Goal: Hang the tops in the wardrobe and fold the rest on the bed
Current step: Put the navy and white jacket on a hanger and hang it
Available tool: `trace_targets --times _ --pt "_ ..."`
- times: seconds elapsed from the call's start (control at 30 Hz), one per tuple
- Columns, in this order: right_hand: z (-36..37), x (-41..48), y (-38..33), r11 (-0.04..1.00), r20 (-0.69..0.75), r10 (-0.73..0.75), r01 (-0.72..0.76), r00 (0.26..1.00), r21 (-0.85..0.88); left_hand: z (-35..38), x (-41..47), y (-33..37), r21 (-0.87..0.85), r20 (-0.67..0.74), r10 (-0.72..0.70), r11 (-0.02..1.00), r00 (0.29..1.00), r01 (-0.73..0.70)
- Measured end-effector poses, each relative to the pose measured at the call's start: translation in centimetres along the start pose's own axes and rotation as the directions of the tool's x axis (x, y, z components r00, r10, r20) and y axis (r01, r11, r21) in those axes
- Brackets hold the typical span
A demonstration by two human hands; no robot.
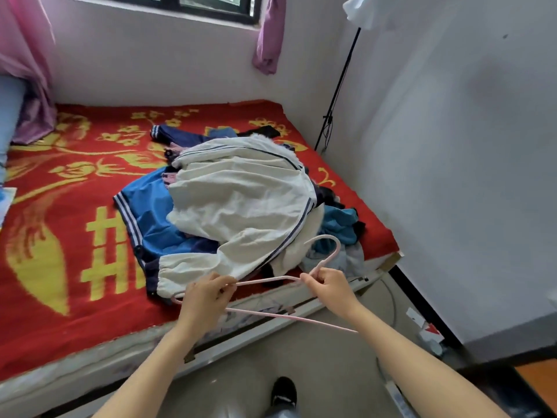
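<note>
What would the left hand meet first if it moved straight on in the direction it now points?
Probably the sleeve of the white jacket, just beyond the left hand, which grips the pink hanger. Depth is unclear from this one view.

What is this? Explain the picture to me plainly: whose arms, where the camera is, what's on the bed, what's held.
No machine here: a person wears a wide-angle camera on the head, looking down at their own bare arms. The left hand and the right hand both grip a pink hanger, the right near its hook. Ahead is a bed with a red and yellow blanket. On it lies a heap of clothes, a white jacket on top of a blue garment.
</note>
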State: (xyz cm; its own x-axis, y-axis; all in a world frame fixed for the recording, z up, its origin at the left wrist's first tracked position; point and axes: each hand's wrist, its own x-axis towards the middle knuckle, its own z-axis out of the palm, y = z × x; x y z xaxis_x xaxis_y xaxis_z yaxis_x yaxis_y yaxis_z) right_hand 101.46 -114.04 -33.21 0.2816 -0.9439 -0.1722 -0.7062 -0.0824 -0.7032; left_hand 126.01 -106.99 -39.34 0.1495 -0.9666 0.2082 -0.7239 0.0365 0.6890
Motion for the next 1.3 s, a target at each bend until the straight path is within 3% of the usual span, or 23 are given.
trace_targets --times 0.13,0.27,0.47,0.73,0.93,1.0,1.13,1.3 --pt "-4.1 4.8 3.5 1.0 -0.017 0.01 -0.01 1.0 0.002 3.5 5.2 1.5 0.115 -0.138 -0.057 0.991 0.989 0.073" --pt "-8.9 9.2 7.5 0.997 -0.079 0.027 -0.033 0.996 -0.07 6.3 9.6 2.8 0.035 -0.202 -0.256 0.963 0.945 0.269" --pt "-15.9 15.3 13.6 0.989 -0.187 0.106 -0.123 0.977 -0.08 11.7 14.2 4.9 -0.017 -0.113 -0.365 0.93 0.924 0.366" --pt "-19.2 23.2 17.2 0.972 -0.203 0.212 -0.185 0.956 0.148 15.7 20.5 4.0 -0.03 0.014 -0.449 0.893 0.894 0.449" --pt "-21.4 30.3 16.3 0.937 -0.303 0.292 -0.207 0.907 0.283 16.8 28.2 2.2 -0.056 0.029 -0.511 0.857 0.859 0.512" --pt "-22.1 32.6 15.6 0.899 -0.239 0.362 -0.27 0.901 0.343 17.7 30.6 1.9 -0.072 0.055 -0.503 0.86 0.862 0.506" --pt "-21.4 36.0 15.6 0.849 0.096 0.426 -0.435 0.899 0.299 20.1 33.7 2.6 -0.047 0.126 -0.499 0.86 0.857 0.508" --pt "-19.7 39.5 17.5 0.813 0.075 0.522 -0.522 0.85 0.259 22.9 36.7 4.5 -0.013 0.182 -0.533 0.839 0.826 0.544"
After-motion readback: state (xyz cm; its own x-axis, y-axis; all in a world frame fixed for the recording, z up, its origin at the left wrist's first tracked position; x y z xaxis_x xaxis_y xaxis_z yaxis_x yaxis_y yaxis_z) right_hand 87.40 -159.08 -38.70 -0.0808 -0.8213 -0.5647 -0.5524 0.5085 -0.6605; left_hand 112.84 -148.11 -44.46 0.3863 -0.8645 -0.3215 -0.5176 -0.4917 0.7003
